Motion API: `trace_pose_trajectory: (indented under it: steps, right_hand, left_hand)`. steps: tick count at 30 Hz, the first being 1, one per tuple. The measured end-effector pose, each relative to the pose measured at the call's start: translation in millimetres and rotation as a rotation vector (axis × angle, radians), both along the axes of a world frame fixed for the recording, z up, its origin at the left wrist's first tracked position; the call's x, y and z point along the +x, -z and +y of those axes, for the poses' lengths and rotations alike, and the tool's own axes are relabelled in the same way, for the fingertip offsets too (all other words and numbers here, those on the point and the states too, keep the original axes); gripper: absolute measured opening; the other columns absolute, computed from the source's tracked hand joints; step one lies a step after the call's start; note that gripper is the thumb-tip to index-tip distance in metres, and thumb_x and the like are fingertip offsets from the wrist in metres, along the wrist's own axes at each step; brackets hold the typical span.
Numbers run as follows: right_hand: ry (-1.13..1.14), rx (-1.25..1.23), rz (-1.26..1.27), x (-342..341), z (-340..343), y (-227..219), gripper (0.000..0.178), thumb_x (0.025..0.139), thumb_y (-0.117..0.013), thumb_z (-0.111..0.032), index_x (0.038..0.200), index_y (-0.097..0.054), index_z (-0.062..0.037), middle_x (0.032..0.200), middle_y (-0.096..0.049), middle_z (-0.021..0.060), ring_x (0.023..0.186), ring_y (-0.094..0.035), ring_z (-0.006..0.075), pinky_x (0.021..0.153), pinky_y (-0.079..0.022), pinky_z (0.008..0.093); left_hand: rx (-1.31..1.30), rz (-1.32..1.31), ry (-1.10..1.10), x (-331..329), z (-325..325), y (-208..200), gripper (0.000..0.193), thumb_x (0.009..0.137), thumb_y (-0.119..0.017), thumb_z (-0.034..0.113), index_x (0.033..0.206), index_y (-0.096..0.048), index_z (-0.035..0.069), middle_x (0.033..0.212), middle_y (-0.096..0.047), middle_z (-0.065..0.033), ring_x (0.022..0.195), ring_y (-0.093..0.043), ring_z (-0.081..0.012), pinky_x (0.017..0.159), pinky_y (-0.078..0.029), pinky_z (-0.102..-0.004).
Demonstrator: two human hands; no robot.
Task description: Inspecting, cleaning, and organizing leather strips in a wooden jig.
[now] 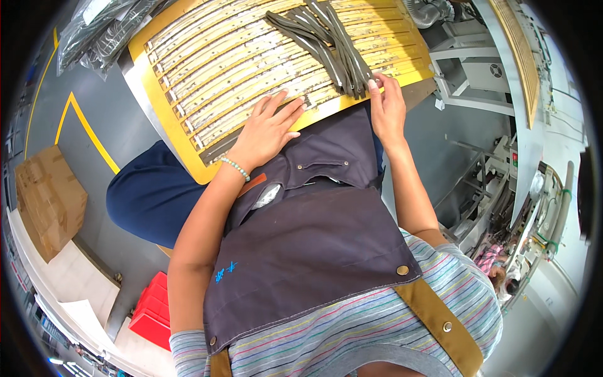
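Note:
A slotted yellow board (146, 70) lies in front of me, its near edge by my lap. My left hand (262, 129) rests palm down on its near edge, fingers stretched out. Beneath that hand, a dark strip (220, 146), apparently a zipper, lies along the nearest slot. On the right half of the board is a loose, crossed bundle of dark grey zippers (330, 47). My right hand (388, 112) is at the near right corner, thumb and fingertips close together at the bundle's right end. They seem to pinch a zipper end; the contact is partly hidden.
Clear plastic bags (103, 38) with dark contents are beyond the board at far left. A cardboard box (51, 195) and a red bin (152, 309) stand to my left. White machine frames (474, 75) and a silver duct (429, 11) are at the right.

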State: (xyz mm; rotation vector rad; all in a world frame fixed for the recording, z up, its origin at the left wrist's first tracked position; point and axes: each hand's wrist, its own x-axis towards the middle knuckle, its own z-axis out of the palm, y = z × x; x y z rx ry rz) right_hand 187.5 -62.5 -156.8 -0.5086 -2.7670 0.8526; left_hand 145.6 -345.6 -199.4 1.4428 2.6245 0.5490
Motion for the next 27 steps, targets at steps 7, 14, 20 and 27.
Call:
trace_pose_trajectory:
  steps: [7, 14, 20, 27]
  right_hand:
    - [-0.18, 0.062, 0.065, -14, -16, 0, 0.021, 0.096, -0.065, -0.026, 0.1, -0.07, -0.0065, 0.096, -0.067, 0.0102, 0.086, -0.067, 0.0305, 0.074, -0.052, 0.0409]
    - [-0.226, 0.367, 0.064, -40, -30, 26, 0.021, 0.09, -0.073, -0.027, 0.093, -0.066, -0.0065, 0.09, -0.066, 0.0084, 0.083, -0.066, 0.0299, 0.071, -0.052, 0.0405]
    - [-0.142, 0.036, -0.053, -43, -4, 25, 0.015, 0.091, -0.068, -0.02, 0.096, -0.07, -0.0058, 0.089, -0.07, 0.0126, 0.082, -0.068, 0.0333, 0.072, -0.053, 0.0429]
    - [-0.445, -0.126, 0.002, -38, -39, -57, 0.018, 0.097, -0.062, -0.017, 0.106, -0.069, -0.0024, 0.094, -0.071, 0.0161, 0.082, -0.068, 0.0334, 0.073, -0.053, 0.0402]
  left_hand:
    - [-0.027, 0.051, -0.024, 1, 20, 0, 0.06, 0.094, -0.063, 0.04, 0.145, -0.053, 0.011, 0.154, -0.045, -0.0005, 0.147, -0.032, -0.0281, 0.121, -0.027, -0.048]
    - [-0.121, -0.077, -0.095, 22, -79, -29, 0.054, 0.093, -0.065, 0.028, 0.142, -0.056, 0.008, 0.157, -0.044, 0.0016, 0.147, -0.034, -0.0294, 0.12, -0.028, -0.0475]
    - [-0.262, -0.086, -0.19, 45, -168, -63, 0.045, 0.089, -0.067, 0.009, 0.133, -0.062, 0.004, 0.15, -0.053, -0.0006, 0.143, -0.04, -0.0327, 0.117, -0.032, -0.0484]
    - [0.184, -0.179, -0.338, 50, -103, -79, 0.051, 0.085, -0.072, 0.008, 0.134, -0.06, 0.002, 0.141, -0.059, -0.0093, 0.138, -0.046, -0.0354, 0.113, -0.038, -0.048]
